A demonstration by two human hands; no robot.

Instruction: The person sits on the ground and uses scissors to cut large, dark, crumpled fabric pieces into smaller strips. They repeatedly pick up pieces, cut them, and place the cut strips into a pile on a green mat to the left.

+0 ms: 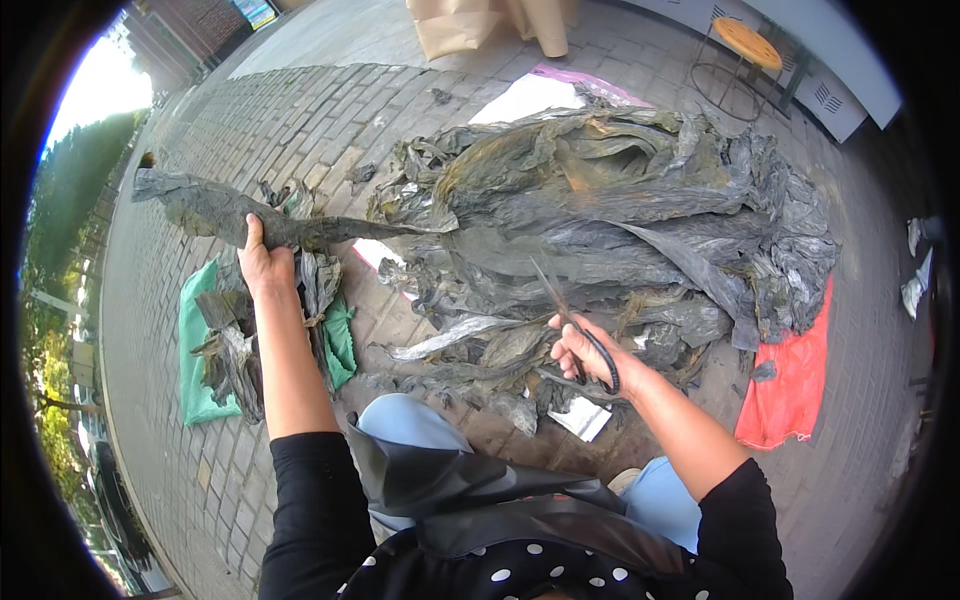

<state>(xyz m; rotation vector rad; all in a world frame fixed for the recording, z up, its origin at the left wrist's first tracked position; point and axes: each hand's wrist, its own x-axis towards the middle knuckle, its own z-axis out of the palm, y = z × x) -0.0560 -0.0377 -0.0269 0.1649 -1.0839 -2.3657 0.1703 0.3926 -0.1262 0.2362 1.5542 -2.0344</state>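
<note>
Far out on the left, my left hand (268,268) is closed around a long, grey-green strip of dried kelp (205,205). The strip's broad end points up and left, and its thin tail stretches right to the edge of a big kelp heap (640,185). My right hand (590,350) grips a pair of scissors (604,358) with dark handles over the near side of that heap. Their blades point up and left, away from the held strip. Below my left hand, a smaller kelp pile (235,335) rests on a green sack (194,318).
A red sack (788,385) shows under the heap's right end, and a white and pink sack (530,98) at its far side. Behind stand a round wooden-topped stool (746,42) and brown wrapping (450,25). Paving bricks (330,110) surround everything.
</note>
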